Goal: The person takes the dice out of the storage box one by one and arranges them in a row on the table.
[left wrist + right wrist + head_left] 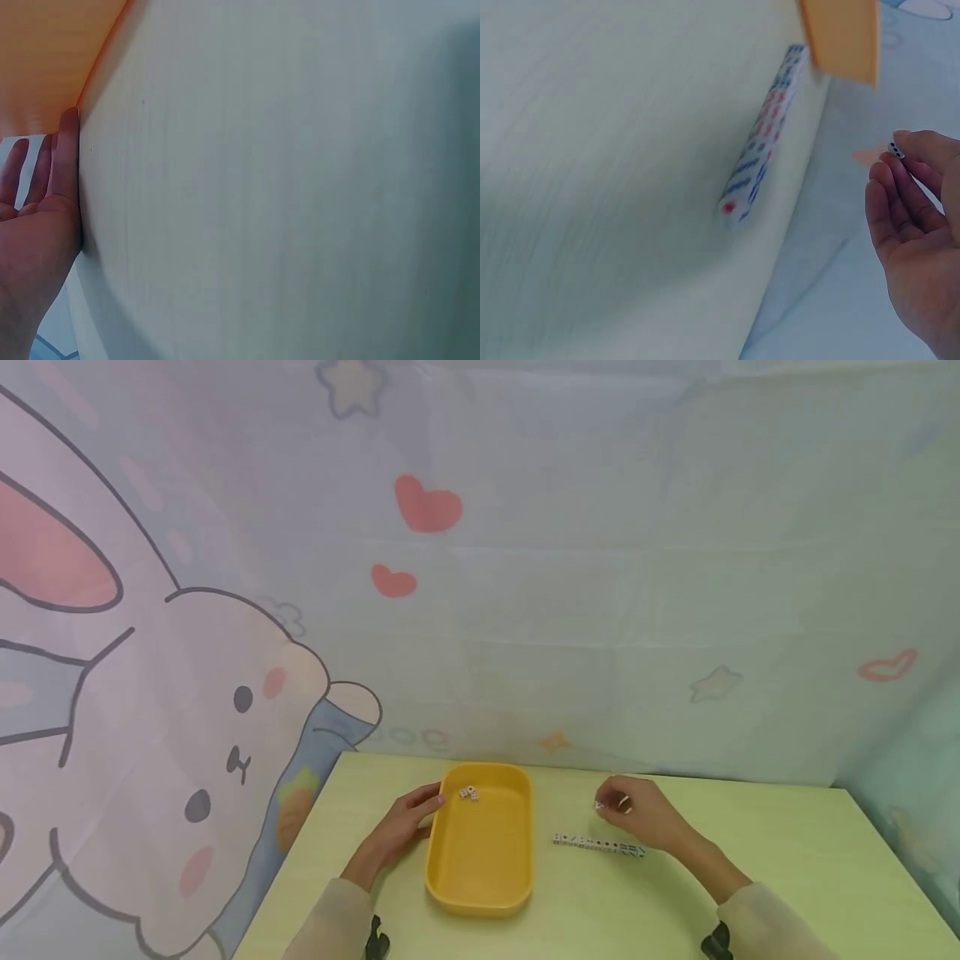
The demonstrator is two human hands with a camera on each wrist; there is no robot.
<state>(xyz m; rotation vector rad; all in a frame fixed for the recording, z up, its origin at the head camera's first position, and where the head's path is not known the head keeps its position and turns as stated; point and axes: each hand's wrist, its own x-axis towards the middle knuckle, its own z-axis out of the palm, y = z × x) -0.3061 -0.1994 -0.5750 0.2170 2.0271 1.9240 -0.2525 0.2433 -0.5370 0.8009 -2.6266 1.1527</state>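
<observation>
In the head view my left hand [405, 822] holds the left side of a yellow tray [480, 906], its thumb at the rim. The left wrist view shows the fingers [66, 154] fairly straight against the tray's outer wall [52, 67]. Three white dice [469, 793] lie inside the tray near its far left corner. Above the table, my right hand [641, 810] pinches a single die [897, 151] between thumb and fingertips. Just below that hand, a straight row of dice [598, 844] stands on the table, blue and red pips showing.
The pale yellow-green table [750, 877] ends at a cloth backdrop [562, 610] printed with a rabbit, hearts and stars. Dark wrist straps [717, 941] show at both cuffs. The tray stands left of the dice row, with a gap between them.
</observation>
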